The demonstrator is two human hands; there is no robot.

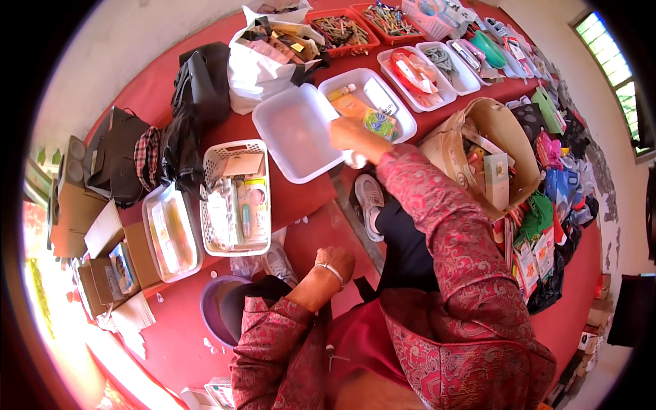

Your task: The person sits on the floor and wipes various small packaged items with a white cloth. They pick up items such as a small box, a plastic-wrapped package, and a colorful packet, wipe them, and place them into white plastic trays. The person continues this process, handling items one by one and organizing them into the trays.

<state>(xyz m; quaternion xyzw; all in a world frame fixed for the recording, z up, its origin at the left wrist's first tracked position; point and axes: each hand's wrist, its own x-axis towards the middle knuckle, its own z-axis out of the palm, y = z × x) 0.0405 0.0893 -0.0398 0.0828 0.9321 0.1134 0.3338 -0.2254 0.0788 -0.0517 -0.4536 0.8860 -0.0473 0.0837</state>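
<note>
Empty tub (pixel 295 133) sits mid-floor (pixel 307 198), right hand (pixel 350 137) at its right edge. Behind-right of it: tub of packets (pixel 372 102), then more filled trays (pixel 417 75) in a row. Left of the empty tub: slotted basket (pixel 236 195) with bottles, then a lidded box (pixel 171 232). Paper bag (pixel 488 154) lies right of the arm. Left hand (pixel 335 263) rests near the knee, bucket (pixel 219 311) to its left.

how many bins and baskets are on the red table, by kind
Clear plastic bins: 5, e.g. the empty bin by the right hand
White slotted baskets: 2, e.g.
Red baskets: 2, e.g.
Total: 9
</note>
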